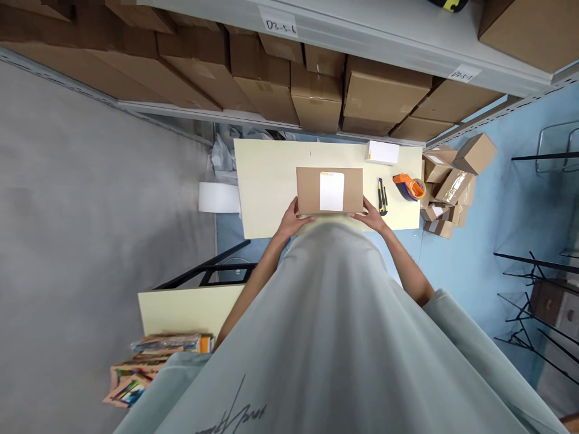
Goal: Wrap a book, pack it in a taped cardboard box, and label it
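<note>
A brown cardboard box (309, 191) with a white label (332, 191) on its top lies at the front of the pale yellow table (266, 181). My left hand (292, 220) grips the box's near left corner, thumb along the front edge. On the near right corner, my right hand (370, 217) holds it the same way. Just right of the box is a black and yellow utility knife (382, 196). Farther right sits an orange tape dispenser (409, 187) with a roll of tape. Behind them stands a small white box (382, 152).
Shelves full of cardboard boxes (316, 96) rise beyond the table. Several parcels (452, 184) are piled at its right end. A white roll (219, 198) is at the left end. A second table (190, 307) and a stack of flat packages (158, 361) are at lower left.
</note>
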### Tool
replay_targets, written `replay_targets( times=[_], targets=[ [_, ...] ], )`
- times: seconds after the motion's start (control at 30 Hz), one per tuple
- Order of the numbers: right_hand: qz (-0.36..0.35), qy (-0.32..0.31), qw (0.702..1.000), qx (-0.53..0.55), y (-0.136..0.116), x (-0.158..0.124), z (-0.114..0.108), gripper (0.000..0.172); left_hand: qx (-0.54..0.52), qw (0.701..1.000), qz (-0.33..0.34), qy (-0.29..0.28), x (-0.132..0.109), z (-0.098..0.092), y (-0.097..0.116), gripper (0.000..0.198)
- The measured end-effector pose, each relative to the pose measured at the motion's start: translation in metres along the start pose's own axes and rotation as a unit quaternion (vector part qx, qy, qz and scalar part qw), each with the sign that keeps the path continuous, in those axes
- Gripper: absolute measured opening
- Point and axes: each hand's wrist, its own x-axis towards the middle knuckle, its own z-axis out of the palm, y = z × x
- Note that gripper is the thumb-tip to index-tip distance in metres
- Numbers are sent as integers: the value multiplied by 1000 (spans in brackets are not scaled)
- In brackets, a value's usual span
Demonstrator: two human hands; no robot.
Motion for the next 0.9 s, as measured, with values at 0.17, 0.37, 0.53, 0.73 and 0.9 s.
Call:
replay_targets(
  times=[0.17,0.37,0.53,0.73,0.9],
  targets=[
    [-3,39,999,-33,-6,-1,13,97,-15,999,14,38,-1,3,13,99],
    [-44,99,979,-172,-46,-16,-4,62,-4,997,46,54,-19,-15,40,70],
    [-51,125,953,-270,-74,-12,-14,59,41,992,71,96,-19,-22,60,58],
    [-34,141,953,-268,-70,18,-8,65,155,971,24,178,5,-16,68,40],
    [-30,172,950,-260,-74,41,-9,72,164,963,70,202,26,-14,73,46]
  ],
)
